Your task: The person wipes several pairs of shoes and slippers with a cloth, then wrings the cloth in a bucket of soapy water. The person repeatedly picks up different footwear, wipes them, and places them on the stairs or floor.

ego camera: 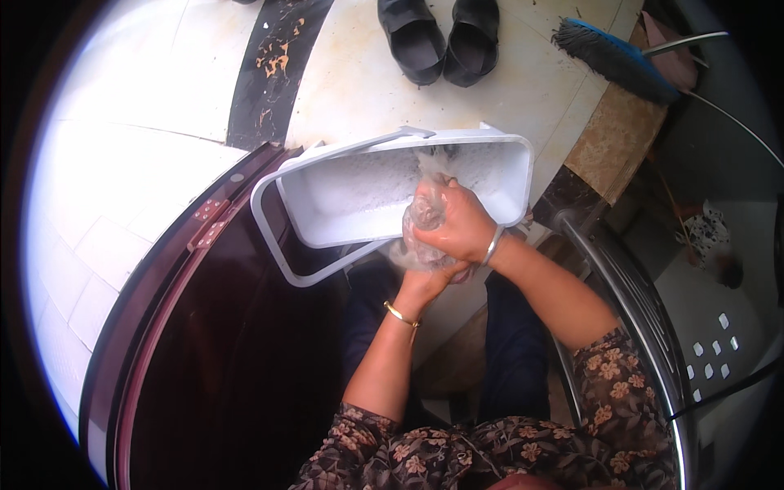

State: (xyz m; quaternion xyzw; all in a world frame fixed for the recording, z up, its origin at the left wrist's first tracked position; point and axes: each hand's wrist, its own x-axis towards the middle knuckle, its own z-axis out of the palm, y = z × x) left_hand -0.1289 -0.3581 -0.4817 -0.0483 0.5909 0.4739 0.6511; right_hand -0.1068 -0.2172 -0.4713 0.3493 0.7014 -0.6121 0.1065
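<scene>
Both of my hands are together on a wet, translucent, crumpled cloth or film [426, 213] at the near right rim of a white plastic bucket [523, 177]. My right hand [459, 217], with a silver bangle at the wrist, grips its upper part. Below it, my left hand [432, 282], with a gold bangle, holds the lower part; its fingers are partly hidden. One loose end of the material hangs over the bucket's inside, where foamy suds [367, 177] lie. The bucket's loop handle [263, 245] leans out to the left.
Black shoes [441, 43] stand on the tiled floor beyond the bucket. A blue broom head with grey bristles [618, 58] lies at the upper right. A dark red door [245, 367] with a hinge is at the left, and a metal rail [643, 318] curves along the right.
</scene>
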